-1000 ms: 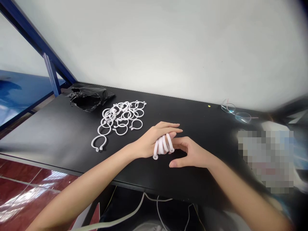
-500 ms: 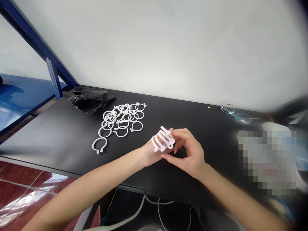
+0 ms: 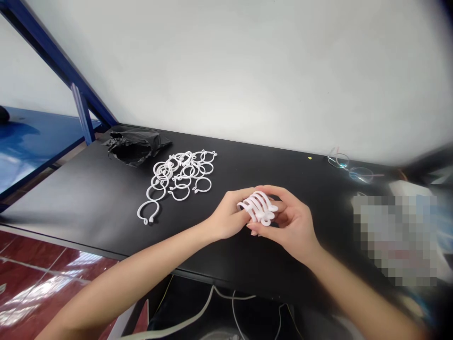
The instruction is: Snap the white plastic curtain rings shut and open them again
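Observation:
Several white open rings with small looped ends, like curtain rings (image 3: 260,205), are bunched together between my two hands above the table. My left hand (image 3: 231,212) is closed on the bunch from the left, with some fingers hidden behind or inside the rings. From the right, my right hand (image 3: 292,219) grips the same bunch, its thumb below and its fingers over the top. Farther left on the black table (image 3: 240,165) lies a loose pile of matching white rings (image 3: 184,172), some overlapping. One ring (image 3: 148,211) lies at the pile's near end.
A crumpled black plastic bag (image 3: 136,146) lies open at the table's back left. Eyeglasses (image 3: 348,167) rest near the wall at the right, beside a blurred-out item (image 3: 394,241). Pale cables (image 3: 198,316) hang below the front edge. A blue metal frame (image 3: 83,113) stands left.
The rings that sat around my left hand have moved right, off its back, and are now gathered between both hands. My left fingers have closed on them. The pile has not changed.

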